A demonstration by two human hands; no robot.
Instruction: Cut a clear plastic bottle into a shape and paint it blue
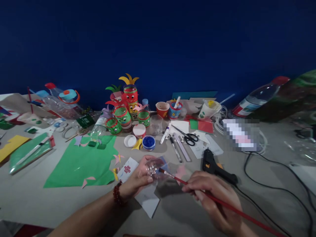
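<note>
My left hand (138, 181), with a beaded bracelet at the wrist, is closed round a clear plastic bottle piece (154, 168) held above the table. Between the fingers and thumb of my right hand (213, 197) is a red-handled paintbrush (222, 201). Its bristles point left and lie against or just over the clear plastic; I cannot tell whether they touch. Blue shows at the far rim of the piece. Behind it stand an open jar of blue paint (148, 142), a white lid (130, 141) and a second, white-topped jar (139, 130).
Decorated paper-covered cups (122, 115) stand at the back. Scissors (190, 136), a pen (175, 148) and a black glue gun (217, 166) with its cable lie right of centre. Green paper (81, 164) covers the left. Bottles (259, 98) lean at the back right.
</note>
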